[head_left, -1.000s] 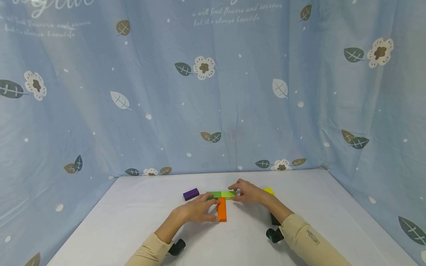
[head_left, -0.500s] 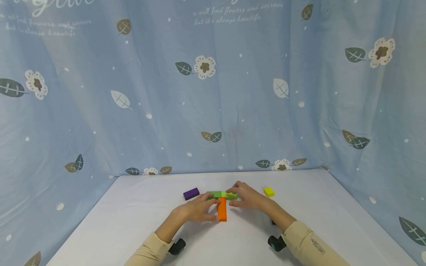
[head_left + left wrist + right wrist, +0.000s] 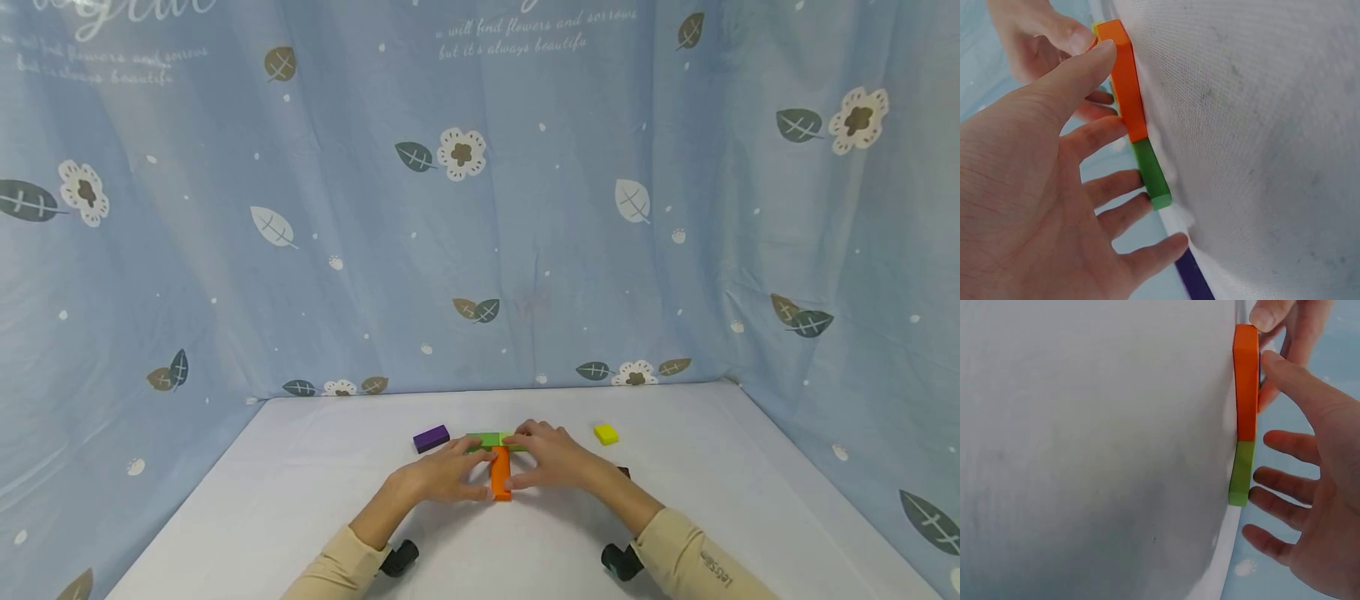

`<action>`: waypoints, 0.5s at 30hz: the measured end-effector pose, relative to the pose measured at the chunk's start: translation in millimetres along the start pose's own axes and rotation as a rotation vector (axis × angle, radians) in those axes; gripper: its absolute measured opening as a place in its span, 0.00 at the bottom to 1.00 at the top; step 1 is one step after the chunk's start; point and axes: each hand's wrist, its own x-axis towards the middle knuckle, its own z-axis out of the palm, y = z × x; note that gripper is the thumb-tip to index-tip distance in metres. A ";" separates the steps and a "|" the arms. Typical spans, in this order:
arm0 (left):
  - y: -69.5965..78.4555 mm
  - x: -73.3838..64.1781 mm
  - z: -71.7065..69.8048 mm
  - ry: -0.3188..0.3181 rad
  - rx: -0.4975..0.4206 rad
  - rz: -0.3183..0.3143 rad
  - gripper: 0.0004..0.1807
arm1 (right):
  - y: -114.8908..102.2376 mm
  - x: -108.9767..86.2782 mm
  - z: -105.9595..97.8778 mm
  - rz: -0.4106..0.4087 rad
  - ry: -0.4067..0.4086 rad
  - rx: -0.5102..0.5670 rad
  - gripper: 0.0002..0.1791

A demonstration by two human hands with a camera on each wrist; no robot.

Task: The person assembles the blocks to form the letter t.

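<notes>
An orange block (image 3: 500,473) lies lengthwise on the white table, its far end against a green block (image 3: 484,438) and a lime-green block (image 3: 1242,472) set end to end in a row. My left hand (image 3: 441,473) is at the left side, thumb tip at the orange block's near end and fingertips along the green block. From the right, my right hand (image 3: 558,460) reaches over the lime block, which it partly hides, with its thumb beside the orange one. Fingers of both hands are spread and relaxed.
A purple block (image 3: 431,438) lies to the left of the row, a yellow block (image 3: 606,433) to the right. Something dark (image 3: 624,472) shows partly behind the right forearm. A blue patterned curtain (image 3: 480,250) closes off the table's back and sides.
My right hand has come nearer and to the left, from the lime block's right end to beside the orange block. My left hand and the blocks have stayed in place.
</notes>
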 end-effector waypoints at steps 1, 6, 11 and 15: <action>0.3 -0.3 -0.3 0.001 0.000 0.001 0.36 | -1.0 -0.1 0.1 0.003 -0.002 -0.008 0.37; 1.6 -1.1 -1.8 0.013 0.015 0.007 0.35 | -5.4 -0.3 0.6 0.013 -0.007 -0.052 0.38; 1.1 -1.3 -1.1 0.015 0.021 0.006 0.34 | -6.9 -0.8 2.7 0.014 -0.009 -0.085 0.40; -0.2 -1.4 0.6 0.014 0.010 0.001 0.35 | -6.9 -0.6 4.9 0.014 -0.006 -0.105 0.40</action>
